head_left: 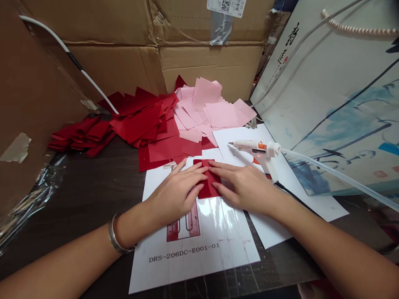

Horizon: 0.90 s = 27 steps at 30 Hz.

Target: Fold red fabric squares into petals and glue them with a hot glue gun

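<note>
A red piece point(208, 192) lies on the printed sheet point(224, 249), touched by the left hand point(176, 192) and the right hand point(245, 183). Both are outstretched and unclenched. A glue gun point(269, 162) rests near the right hand.

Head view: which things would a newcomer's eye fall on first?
Probably the heaped red pieces and pink pieces, bright in front of the cardboard at the back. Then the small red rectangle in the middle, over the printed sheet, and the white glue gun to its right.
</note>
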{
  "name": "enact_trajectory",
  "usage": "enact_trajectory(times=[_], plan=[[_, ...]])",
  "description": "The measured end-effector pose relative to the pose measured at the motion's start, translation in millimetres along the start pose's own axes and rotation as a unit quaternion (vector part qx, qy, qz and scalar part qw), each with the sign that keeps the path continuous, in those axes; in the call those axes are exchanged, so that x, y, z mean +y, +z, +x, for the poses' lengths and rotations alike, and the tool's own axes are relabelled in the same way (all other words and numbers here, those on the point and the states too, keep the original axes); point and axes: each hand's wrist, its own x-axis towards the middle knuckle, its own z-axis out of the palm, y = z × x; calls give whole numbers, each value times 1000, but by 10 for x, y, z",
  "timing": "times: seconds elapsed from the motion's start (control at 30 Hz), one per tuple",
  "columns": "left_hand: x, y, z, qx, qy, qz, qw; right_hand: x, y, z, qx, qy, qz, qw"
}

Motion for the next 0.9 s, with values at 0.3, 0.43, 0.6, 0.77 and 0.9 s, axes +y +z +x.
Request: enact_trajectory(times=[0.3,0.43,0.6,0.77,0.9], plan=[[30,-27,-6,38,-17,49,998,11,0,1,-8,6,1,1000],[30,-23,6,15,-37,27,999,10,-6,-6,-17,1,4,1000],[33,-28,9,-3,-33,21,999,17,-16,13,-13,0,6,1000],[32,-34,6,-16,-41,6,999,27,-18,15,-18,-12,12,1000],[25,-38,3,-24,-44,0,999,21,-33,5,-2,2,4,1000]])
